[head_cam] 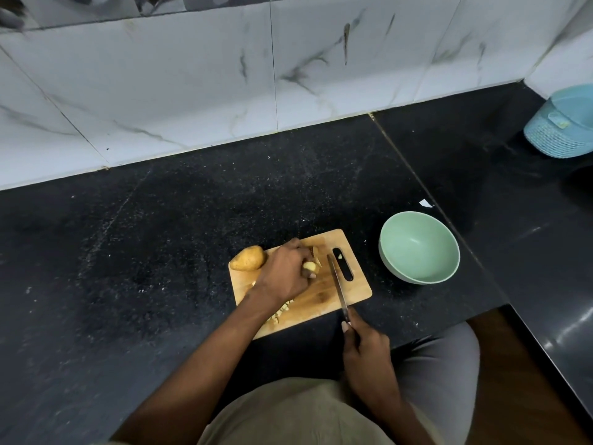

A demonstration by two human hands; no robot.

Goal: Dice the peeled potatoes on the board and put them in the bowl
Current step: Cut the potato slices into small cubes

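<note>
Head cam: left hand (284, 273) curls over a potato piece (310, 267) on the board (324, 297), hiding most of it. Right hand (365, 346) grips the knife (337, 284), blade over the board. Dice (280, 311) peek from under the left wrist. Whole potato (247, 258) sits at the board's left corner, bowl (419, 252) to the right.

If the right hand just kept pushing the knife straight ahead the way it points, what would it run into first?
The right hand aims the knife up the cutting board, past the handle slot. Nothing lies beyond the tip but bare board, then the dark counter and the tiled wall. The knife's height is unclear.
</note>
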